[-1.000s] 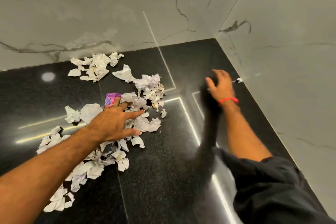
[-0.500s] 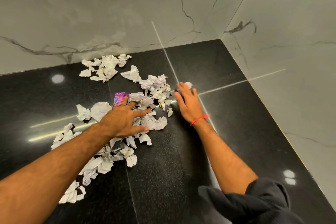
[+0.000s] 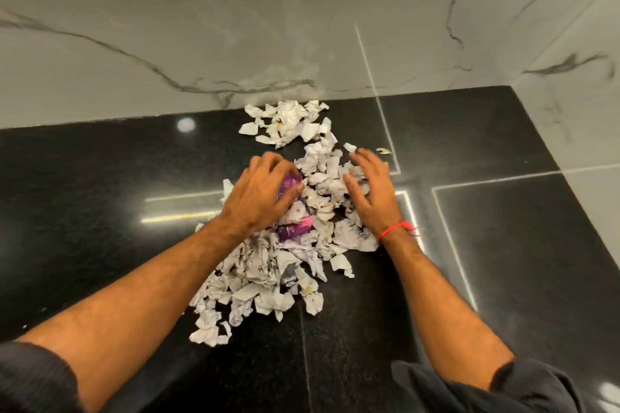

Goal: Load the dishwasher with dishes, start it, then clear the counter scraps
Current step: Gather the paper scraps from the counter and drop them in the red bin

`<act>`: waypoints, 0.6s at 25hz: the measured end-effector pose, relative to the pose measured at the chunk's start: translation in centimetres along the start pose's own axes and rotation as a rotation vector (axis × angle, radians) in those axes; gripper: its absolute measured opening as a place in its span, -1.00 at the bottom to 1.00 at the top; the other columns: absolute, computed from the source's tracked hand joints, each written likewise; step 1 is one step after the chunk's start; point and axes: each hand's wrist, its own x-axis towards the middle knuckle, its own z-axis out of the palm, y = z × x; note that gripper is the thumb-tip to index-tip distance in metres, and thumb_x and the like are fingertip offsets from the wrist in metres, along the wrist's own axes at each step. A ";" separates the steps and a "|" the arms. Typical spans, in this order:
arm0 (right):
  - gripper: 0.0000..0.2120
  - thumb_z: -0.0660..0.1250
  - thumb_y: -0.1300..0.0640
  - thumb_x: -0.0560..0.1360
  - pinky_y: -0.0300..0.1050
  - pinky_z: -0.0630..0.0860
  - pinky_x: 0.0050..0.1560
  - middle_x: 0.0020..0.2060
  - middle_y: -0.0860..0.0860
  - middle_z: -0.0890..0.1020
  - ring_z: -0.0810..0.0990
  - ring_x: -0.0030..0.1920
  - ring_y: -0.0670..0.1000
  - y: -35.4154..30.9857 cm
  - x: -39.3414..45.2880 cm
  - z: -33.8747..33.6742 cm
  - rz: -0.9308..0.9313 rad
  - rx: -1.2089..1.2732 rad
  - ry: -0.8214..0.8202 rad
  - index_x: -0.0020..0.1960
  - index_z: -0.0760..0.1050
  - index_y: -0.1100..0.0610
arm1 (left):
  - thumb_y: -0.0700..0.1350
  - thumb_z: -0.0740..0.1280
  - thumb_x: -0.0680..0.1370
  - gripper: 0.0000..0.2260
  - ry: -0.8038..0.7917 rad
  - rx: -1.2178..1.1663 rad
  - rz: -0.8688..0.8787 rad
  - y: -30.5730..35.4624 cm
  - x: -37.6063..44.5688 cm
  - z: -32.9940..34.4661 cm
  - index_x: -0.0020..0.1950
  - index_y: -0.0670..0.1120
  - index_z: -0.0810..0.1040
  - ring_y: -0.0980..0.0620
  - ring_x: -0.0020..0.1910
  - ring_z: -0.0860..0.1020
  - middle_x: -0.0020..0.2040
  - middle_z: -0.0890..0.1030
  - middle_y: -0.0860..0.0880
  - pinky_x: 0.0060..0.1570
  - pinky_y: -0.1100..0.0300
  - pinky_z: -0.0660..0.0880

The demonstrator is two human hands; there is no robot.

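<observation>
A heap of crumpled white paper scraps (image 3: 268, 278) lies on the black granite counter (image 3: 100, 211). A smaller cluster of scraps (image 3: 288, 122) sits farther back near the wall. Purple wrapper pieces (image 3: 295, 230) show inside the heap. My left hand (image 3: 265, 194) rests on the heap's left side, its fingers bent over a purple piece. My right hand (image 3: 369, 188), a red thread at its wrist, presses spread fingers against the heap's right side. The scraps are bunched between both hands.
Grey marble walls (image 3: 302, 27) meet in a corner at the back right. One small scrap (image 3: 384, 151) lies alone just beyond my right fingertips. Bright ceiling-light reflections streak the polished counter.
My right hand swept from the right wall to the heap, pushing scraps inward. My left hand slid in from the left. The scattered scraps are now gathered into a tighter pile.
</observation>
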 end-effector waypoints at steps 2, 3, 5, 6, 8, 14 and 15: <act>-0.45 0.26 -0.24 0.55 0.14 0.19 0.52 0.50 0.04 0.26 0.20 0.51 0.02 -0.2 3.3 0.3 0.069 -0.003 0.058 0.47 0.35 -0.04 | 0.34 0.24 0.55 -0.44 -0.052 -0.023 -0.147 -2.4 1.8 -0.3 0.43 0.05 0.36 -0.15 0.39 0.28 0.44 0.29 -0.11 0.36 -0.17 0.41; -0.40 0.27 -0.29 0.53 0.15 0.13 0.54 0.55 0.04 0.17 0.12 0.55 0.05 -0.4 5.1 0.3 0.101 -0.032 -0.012 0.50 0.30 -0.10 | 0.38 0.24 0.53 -0.36 -0.097 -0.012 -0.190 -3.5 3.0 -0.5 0.51 0.06 0.30 -0.22 0.48 0.19 0.54 0.19 -0.13 0.43 -0.21 0.30; -0.29 0.23 -0.38 0.50 0.19 -0.04 0.55 0.60 0.02 -0.04 -0.07 0.59 0.11 -1.0 8.6 1.0 0.097 -0.145 -0.218 0.56 0.15 -0.16 | 0.40 0.19 0.54 -0.31 -0.184 0.035 -0.224 -5.1 6.1 -1.0 0.59 0.10 0.20 -0.26 0.58 0.03 0.63 0.02 -0.12 0.50 -0.29 0.11; -0.26 0.19 -0.39 0.51 0.21 -0.13 0.54 0.61 0.02 -0.13 -0.15 0.59 0.13 -1.5 10.3 1.8 0.093 -0.207 -0.312 0.58 0.08 -0.15 | 0.39 0.15 0.57 -0.33 -0.213 0.037 -0.243 -5.5 7.8 -1.1 0.60 0.12 0.16 -0.26 0.60 -0.01 0.65 -0.02 -0.09 0.51 -0.32 0.05; -0.29 0.09 -0.34 0.57 0.24 -0.24 0.51 0.60 0.03 -0.24 -0.23 0.59 0.13 -2.2 13.2 3.5 0.125 -0.290 -0.466 0.61 -0.05 -0.11 | 0.33 0.07 0.63 -0.39 -0.262 -0.007 -0.319 -5.7 10.5 -1.0 0.63 0.17 0.06 -0.27 0.61 -0.08 0.66 -0.08 -0.02 0.51 -0.37 0.00; -0.44 -0.07 -0.06 0.67 0.17 -0.32 0.52 0.61 0.00 -0.09 -0.20 0.59 0.08 -4.6 14.0 7.9 0.054 -0.365 -0.565 0.62 -0.11 0.03 | 0.10 0.00 0.72 -0.49 -0.361 0.110 -0.311 -5.3 11.0 0.5 0.65 0.11 -0.06 -0.23 0.62 -0.14 0.67 -0.08 0.04 0.52 -0.34 -0.04; -0.45 -0.06 -0.01 0.67 0.12 -0.29 0.54 0.61 0.02 -0.06 -0.17 0.60 0.08 -4.8 13.1 8.1 0.022 -0.349 -0.557 0.62 -0.08 0.06 | 0.08 0.01 0.72 -0.49 -0.332 0.121 -0.272 -5.5 10.1 0.7 0.66 0.07 -0.03 -0.22 0.62 -0.10 0.67 -0.04 0.03 0.53 -0.31 -0.02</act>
